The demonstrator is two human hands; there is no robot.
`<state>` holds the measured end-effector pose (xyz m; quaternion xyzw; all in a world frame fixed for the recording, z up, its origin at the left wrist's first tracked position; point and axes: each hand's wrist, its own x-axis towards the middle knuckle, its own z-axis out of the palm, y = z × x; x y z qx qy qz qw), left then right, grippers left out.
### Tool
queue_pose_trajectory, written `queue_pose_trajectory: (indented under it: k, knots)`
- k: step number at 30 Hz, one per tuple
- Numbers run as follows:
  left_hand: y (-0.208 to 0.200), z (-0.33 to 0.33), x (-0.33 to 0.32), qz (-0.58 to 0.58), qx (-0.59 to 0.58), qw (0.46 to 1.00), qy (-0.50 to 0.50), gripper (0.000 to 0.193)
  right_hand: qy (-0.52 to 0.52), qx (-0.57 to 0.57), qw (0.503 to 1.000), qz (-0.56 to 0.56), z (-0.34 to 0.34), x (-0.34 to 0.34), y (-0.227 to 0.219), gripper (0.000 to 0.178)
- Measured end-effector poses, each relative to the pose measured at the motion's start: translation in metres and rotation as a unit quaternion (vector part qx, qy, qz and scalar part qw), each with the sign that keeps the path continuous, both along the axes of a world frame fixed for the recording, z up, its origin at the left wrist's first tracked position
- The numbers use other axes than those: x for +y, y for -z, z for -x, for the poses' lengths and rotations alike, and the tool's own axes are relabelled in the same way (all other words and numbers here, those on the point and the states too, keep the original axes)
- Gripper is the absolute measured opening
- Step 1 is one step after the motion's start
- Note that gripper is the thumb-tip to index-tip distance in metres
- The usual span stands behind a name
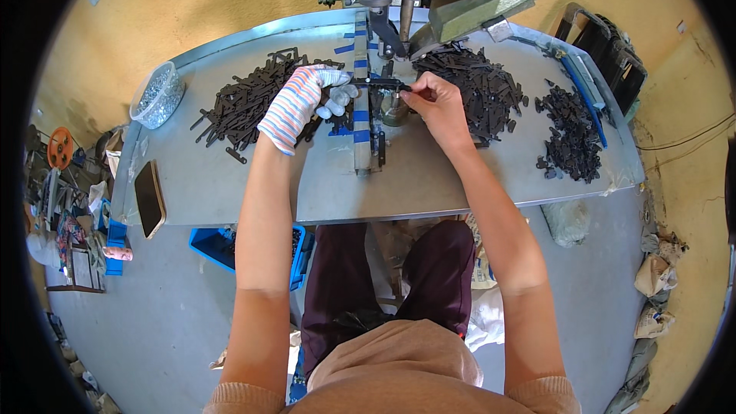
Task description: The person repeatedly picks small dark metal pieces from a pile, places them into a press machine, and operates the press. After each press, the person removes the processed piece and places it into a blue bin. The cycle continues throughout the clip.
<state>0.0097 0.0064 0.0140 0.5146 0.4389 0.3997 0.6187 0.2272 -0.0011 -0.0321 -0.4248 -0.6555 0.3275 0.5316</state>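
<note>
My left hand (301, 103) wears a striped glove with pale fingertips. Its fingers are closed at the left end of a black strip (381, 83), which lies crosswise over a narrow bar (362, 119) wrapped with blue tape. The strip's right end is pinched between the thumb and fingers of my bare right hand (438, 107). Just beyond the strip stands the dark tooling of a green machine (468, 11). A heap of black strips (249, 103) lies by my left hand, and another heap of black strips (479, 84) is by my right.
A clear tub of small shiny metal parts (159, 96) sits at the table's left, with a phone (149, 195) nearer me. Small black parts (571, 134) are piled at the right beside a blue rod (586, 100). Below the table edge stands a blue bin (301, 261).
</note>
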Motion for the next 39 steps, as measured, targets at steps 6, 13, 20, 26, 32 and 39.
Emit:
queue_pose_trajectory:
  k: [6,13,20,26,32,39]
  knots:
    - [-0.001,-0.005,-0.005,-0.015,0.01,1.0,-0.011,0.023,0.032,-0.002,0.999,-0.027,-0.004,0.001,-0.001,0.031]
    - [0.004,-0.002,0.001,0.0,0.033,0.999,-0.015,0.023,0.115,0.07,0.989,-0.061,-0.005,-0.001,-0.008,0.03]
    - [0.006,0.0,0.002,-0.001,0.058,0.998,-0.004,0.024,0.174,0.091,0.978,-0.077,-0.008,-0.003,-0.011,0.028]
    - [0.006,0.003,0.006,0.026,0.03,0.999,0.024,0.026,0.192,0.055,0.978,-0.054,-0.006,-0.002,-0.011,0.025]
    - [-0.004,0.007,0.003,-0.002,0.058,0.997,0.05,0.025,0.171,0.067,0.983,-0.029,-0.007,0.001,-0.013,0.024]
    - [-0.03,0.038,-0.057,-0.165,0.054,0.985,0.018,0.023,0.052,0.048,0.993,0.09,-0.01,-0.021,-0.042,0.02]
